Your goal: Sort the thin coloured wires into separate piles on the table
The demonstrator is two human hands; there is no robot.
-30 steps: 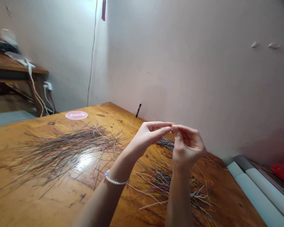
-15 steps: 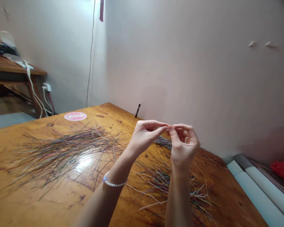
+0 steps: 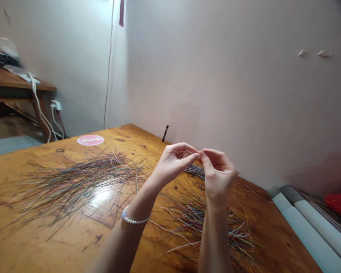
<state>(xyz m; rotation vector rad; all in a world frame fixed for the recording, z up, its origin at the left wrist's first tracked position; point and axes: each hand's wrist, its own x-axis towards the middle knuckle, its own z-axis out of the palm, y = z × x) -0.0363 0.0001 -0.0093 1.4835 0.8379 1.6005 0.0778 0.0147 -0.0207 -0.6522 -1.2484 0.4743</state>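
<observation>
The grip of the left hand (image 3: 172, 161) and of the right hand (image 3: 218, 176) is pinched almost shut, the fingertips meeting on what looks like a thin wire (image 3: 199, 152), too fine to follow clearly. Just below lies a tangled heap of coloured wires (image 3: 199, 223) on the wooden counter (image 3: 25, 242), with a wider spread of wires (image 3: 79, 182) to the left. A pearl bracelet (image 3: 133, 220) circles the left wrist. A loosened pinch could drop the wire into the heap, where it would be hard to find; a snagged end could drag neighbouring wires along.
</observation>
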